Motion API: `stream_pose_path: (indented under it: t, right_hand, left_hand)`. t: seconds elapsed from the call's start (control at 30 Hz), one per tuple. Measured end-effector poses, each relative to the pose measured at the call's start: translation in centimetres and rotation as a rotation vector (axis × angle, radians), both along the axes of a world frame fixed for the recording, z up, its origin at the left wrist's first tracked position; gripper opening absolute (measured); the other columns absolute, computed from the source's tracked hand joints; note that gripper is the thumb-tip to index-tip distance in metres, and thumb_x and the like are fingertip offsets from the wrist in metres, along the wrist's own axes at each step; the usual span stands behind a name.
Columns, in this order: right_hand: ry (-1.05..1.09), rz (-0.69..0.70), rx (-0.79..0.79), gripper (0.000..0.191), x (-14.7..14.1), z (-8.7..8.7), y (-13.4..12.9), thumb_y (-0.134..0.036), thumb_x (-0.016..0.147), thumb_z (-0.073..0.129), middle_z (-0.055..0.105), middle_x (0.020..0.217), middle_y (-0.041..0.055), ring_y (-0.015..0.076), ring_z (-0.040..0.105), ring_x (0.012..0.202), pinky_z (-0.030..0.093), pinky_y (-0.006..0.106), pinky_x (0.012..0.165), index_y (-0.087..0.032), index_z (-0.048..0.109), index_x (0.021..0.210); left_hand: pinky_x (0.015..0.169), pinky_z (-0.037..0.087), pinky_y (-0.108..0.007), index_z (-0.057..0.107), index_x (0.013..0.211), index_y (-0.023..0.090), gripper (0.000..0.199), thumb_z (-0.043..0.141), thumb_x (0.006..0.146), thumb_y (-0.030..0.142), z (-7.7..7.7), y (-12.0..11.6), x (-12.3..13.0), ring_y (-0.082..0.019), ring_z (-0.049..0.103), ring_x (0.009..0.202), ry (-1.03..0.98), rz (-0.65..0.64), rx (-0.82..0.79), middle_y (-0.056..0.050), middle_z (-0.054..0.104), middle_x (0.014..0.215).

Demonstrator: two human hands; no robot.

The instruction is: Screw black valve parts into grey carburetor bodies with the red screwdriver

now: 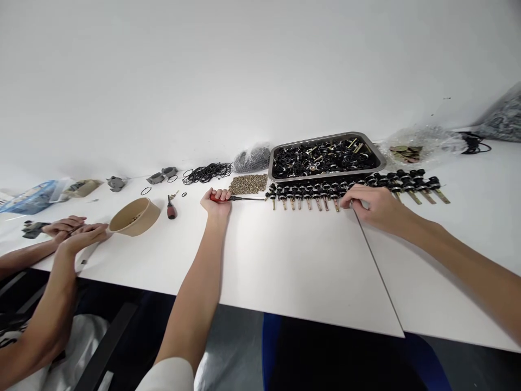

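Grip of the left hand [215,200] is closed round the red handle of a small screwdriver [238,198], light and stiff, best held there. Right hand [372,205] is curled, seemingly pinching one black-and-brass fitting in the row [345,190] toward the table's [285,260] far edge.

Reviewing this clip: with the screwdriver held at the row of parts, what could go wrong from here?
1. The left hand holds the red-handled screwdriver with its tip at the end of the row of black-and-brass parts; a slip could knock them out of line.
2. The right hand rests on that row; the tip might jab a finger.
3. The brass bits pile lies loose beside the shaft and could scatter.
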State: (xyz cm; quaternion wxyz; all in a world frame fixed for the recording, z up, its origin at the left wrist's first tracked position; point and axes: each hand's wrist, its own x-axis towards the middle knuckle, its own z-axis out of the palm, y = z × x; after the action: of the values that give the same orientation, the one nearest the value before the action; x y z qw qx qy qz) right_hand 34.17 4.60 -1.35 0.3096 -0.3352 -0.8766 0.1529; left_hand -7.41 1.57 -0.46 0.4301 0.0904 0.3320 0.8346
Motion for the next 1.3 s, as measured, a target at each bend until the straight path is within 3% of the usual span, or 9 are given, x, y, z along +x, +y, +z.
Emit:
stream_pose_path:
  t: [1.1,1.3]
  right_hand:
    - [-0.055,0.053,-0.033,0.03,-0.2,0.2,-0.2,-0.002,0.081,0.041,0.071,0.083,0.0013,0.0189,0.067,0.078,0.053,0.033,0.073,-0.024,0.062,0.076]
    - [-0.057,0.057,-0.032,0.03,-0.1,0.0,0.0,-0.002,0.081,0.041,0.072,0.083,0.001,0.0188,0.067,0.078,0.053,0.033,0.073,-0.023,0.062,0.076]
  left_hand:
    - [0.042,0.024,-0.024,0.021,0.059,0.022,0.036,0.044,0.086,0.014,0.0,0.4,1.1,-0.008,0.02,0.038,-0.006,-0.102,0.022,0.007,0.018,0.044]
    - [0.038,0.02,-0.024,0.023,0.058,0.022,0.036,0.045,0.084,0.01,-0.1,0.3,1.3,-0.007,0.018,0.036,0.006,-0.177,0.011,0.007,0.018,0.044]
